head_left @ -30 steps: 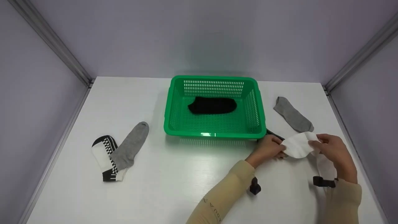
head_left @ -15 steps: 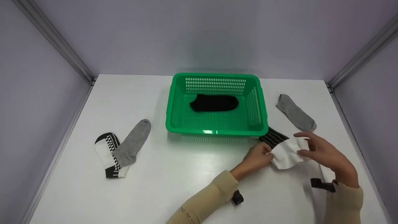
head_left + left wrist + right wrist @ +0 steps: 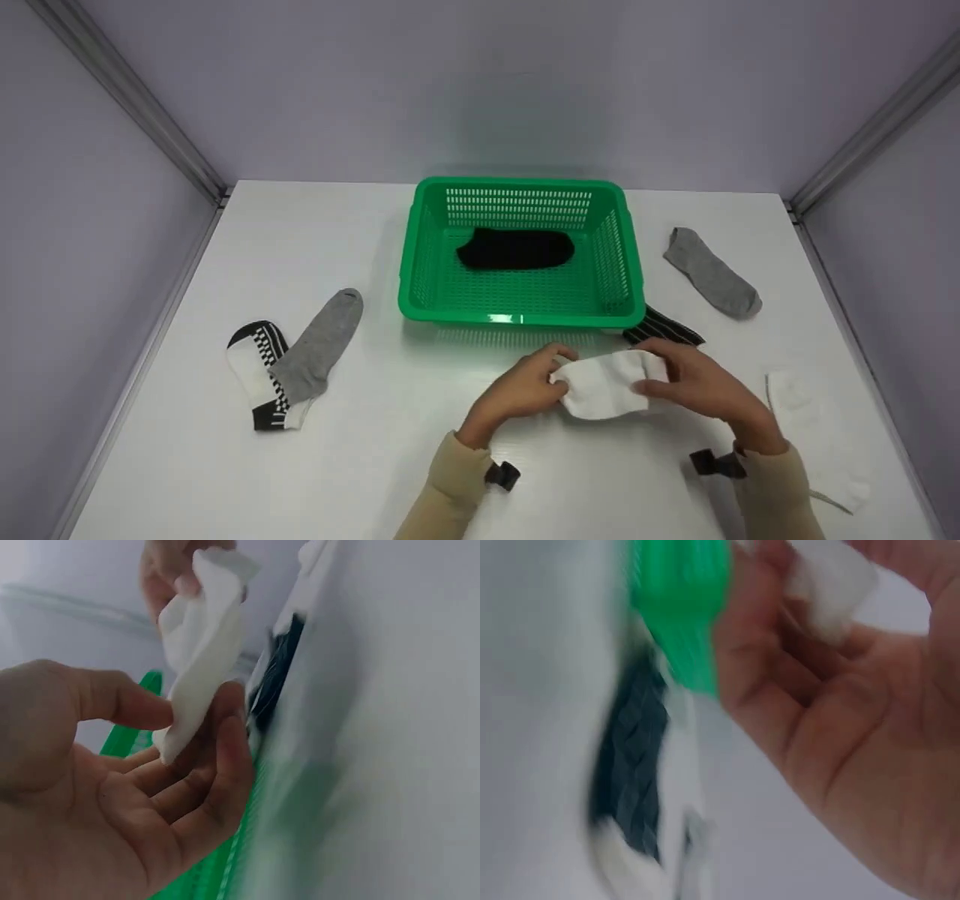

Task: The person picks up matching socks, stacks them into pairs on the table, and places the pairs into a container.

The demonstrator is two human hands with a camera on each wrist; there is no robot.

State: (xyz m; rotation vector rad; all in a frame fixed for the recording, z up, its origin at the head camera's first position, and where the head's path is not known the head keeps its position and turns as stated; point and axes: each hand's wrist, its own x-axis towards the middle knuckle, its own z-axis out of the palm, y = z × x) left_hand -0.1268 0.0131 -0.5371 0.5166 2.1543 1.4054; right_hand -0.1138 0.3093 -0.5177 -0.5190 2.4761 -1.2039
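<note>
A white sock (image 3: 602, 385) is stretched between both hands in front of the basket, over the table. My left hand (image 3: 523, 384) pinches its left end; in the left wrist view, the thumb (image 3: 131, 701) presses the white cloth (image 3: 206, 645) against the curled fingers. At the other end, my right hand (image 3: 701, 384) grips the sock between thumb and fingers. The right wrist view is blurred, with white cloth (image 3: 829, 589) showing between its fingers. A black sock with thin pale stripes (image 3: 664, 327) lies just beyond the right hand, partly hidden by the basket.
A green plastic basket (image 3: 521, 320) stands at the middle back, with a black sock (image 3: 516, 249) inside. One grey sock (image 3: 712, 274) lies to its right. On the left, another grey sock (image 3: 319, 345) overlaps a white sock with black checks (image 3: 251, 371). More white fabric (image 3: 802, 409) lies far right.
Both hands have carried the white sock left, from beside the right grey sock to in front of the basket. The striped black sock and the white fabric at far right are more exposed.
</note>
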